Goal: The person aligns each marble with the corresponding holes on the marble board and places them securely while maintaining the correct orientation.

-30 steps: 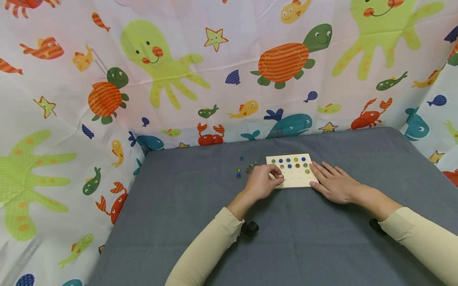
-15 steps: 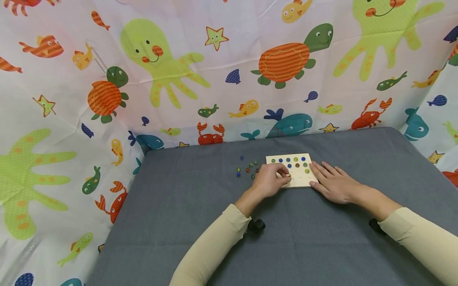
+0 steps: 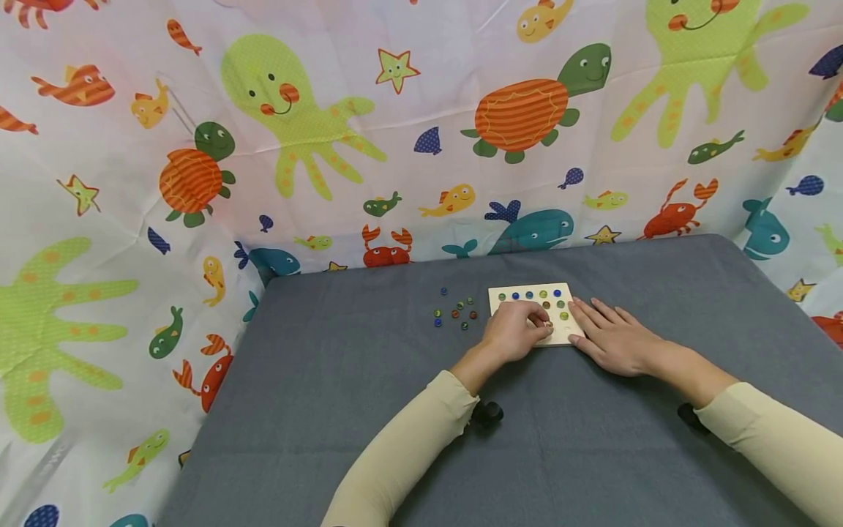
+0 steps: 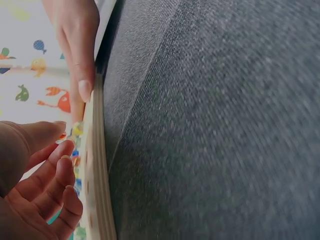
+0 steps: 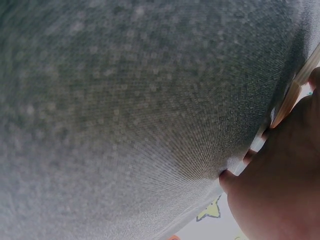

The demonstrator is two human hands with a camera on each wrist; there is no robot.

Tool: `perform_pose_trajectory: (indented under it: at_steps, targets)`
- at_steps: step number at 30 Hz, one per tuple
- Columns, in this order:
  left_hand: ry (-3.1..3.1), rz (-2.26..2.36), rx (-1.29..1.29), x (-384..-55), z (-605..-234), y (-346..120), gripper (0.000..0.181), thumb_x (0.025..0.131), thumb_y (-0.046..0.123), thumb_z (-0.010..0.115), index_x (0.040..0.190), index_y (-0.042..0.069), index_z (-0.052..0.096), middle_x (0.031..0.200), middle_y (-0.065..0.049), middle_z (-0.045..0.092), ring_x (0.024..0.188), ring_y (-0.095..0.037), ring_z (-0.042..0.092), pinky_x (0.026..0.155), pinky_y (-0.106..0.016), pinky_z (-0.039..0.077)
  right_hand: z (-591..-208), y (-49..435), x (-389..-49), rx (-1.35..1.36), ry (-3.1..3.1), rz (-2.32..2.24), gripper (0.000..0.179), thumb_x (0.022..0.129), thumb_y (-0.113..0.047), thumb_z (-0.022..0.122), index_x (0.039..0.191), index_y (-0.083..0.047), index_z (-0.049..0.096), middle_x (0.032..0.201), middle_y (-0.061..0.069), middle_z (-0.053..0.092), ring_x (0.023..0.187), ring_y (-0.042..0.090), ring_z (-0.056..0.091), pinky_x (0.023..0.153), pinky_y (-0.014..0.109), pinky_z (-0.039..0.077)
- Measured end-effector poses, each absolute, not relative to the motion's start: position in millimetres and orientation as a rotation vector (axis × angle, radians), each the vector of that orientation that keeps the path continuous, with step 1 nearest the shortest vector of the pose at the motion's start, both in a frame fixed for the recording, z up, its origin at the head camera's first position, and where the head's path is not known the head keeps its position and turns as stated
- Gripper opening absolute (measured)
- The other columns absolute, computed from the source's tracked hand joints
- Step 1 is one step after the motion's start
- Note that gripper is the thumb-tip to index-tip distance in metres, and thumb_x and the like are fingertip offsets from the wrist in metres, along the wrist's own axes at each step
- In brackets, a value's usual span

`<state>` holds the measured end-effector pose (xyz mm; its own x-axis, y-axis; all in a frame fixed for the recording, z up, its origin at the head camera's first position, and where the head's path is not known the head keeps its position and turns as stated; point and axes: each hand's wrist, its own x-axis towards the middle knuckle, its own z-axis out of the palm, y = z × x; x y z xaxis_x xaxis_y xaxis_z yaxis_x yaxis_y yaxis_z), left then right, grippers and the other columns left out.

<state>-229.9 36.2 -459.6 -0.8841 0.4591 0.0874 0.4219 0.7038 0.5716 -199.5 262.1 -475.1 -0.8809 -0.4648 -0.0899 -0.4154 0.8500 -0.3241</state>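
1. Head view: no readable text, labels, brands, numbers or signs.
2. Left wrist view: none readable.
3. Right wrist view: none readable.
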Motion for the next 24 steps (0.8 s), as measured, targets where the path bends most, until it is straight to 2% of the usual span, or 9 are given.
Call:
perform_pose_trajectory:
  at_steps: [10,24]
  targets:
    - [2.867,0.86,0.749,-231,-465,51,0.012,0.097,0.031,0.073,0.105,0.023,0.077,0.083,0.018,0.065,0.07,0.008,0.053,0.064,-0.013,0.04,-475,262,-199,-0.704,2.88,-0.441,0.072,0.109,-0.048,0.042,0.16,0.0,0.027,0.166,0.023,0.024,0.149,0.052,0.02,0.113,0.072,0.014]
    - [2.934,0.708,0.694,-234,-467,66,0.015,0.098,0.04,0.07,0.104,0.029,0.078,0.079,0.021,0.062,0.071,0.004,0.053,0.062,-0.017,0.039,-485,268,-204,-0.715,2.873,-0.447,0.074,0.108,-0.054,0.036,0.162,-0.004,0.024,0.168,0.018,0.021,0.151,0.049,0.018,0.114,0.071,0.013]
